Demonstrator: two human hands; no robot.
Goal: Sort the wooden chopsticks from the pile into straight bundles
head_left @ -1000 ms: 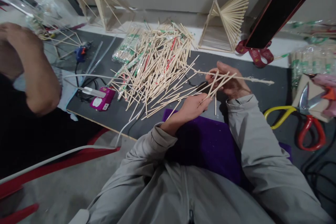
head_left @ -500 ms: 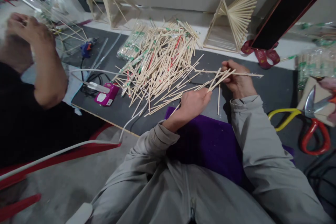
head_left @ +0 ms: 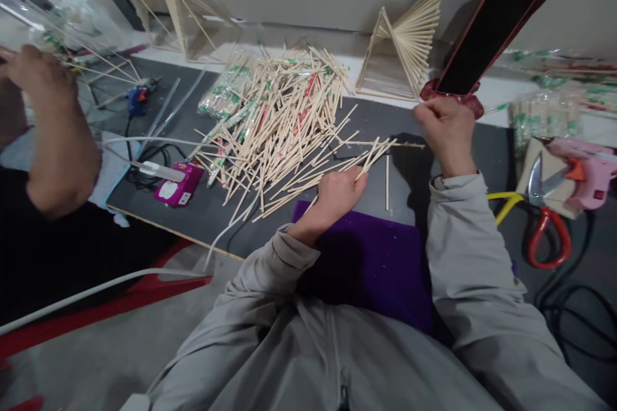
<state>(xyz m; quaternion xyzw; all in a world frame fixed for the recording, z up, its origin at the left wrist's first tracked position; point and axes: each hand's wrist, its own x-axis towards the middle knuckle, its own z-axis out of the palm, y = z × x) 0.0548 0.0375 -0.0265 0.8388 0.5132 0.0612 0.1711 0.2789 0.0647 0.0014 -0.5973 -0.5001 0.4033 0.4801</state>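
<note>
Along the near edge of the counter (head_left: 496,157), around its middle, we see our left hand (head_left: 339,196) with its grip closed on a small bunch of thin sticks (head_left: 372,157), whose free ends point away to the right. Our right hand (head_left: 448,131) is well apart from it, toward the far edge, fingers curled into a fist; its grip is narrow, and we cannot tell whether anything is pinched inside. Near that fist ends a long pale stick (head_left: 400,144), which runs leftward to the loose pile (head_left: 289,125). A single short stick (head_left: 387,183) lies between our hands. The pile spreads over the middle of the counter, with plastic-wrapped packets (head_left: 226,87) at its left. Along the far edge we find a fan-shaped stick model (head_left: 414,45) and a dark phone (head_left: 486,42) propped up. Toward the right edge, scissors (head_left: 544,213) lie near a pink glue gun (head_left: 595,170). At the near edge, below our hands, we see purple cloth (head_left: 376,263). To the left lie a purple plug adapter (head_left: 178,183) and, farther back, a blue glue gun (head_left: 137,99); another person's arm (head_left: 62,135) is beyond.
</note>
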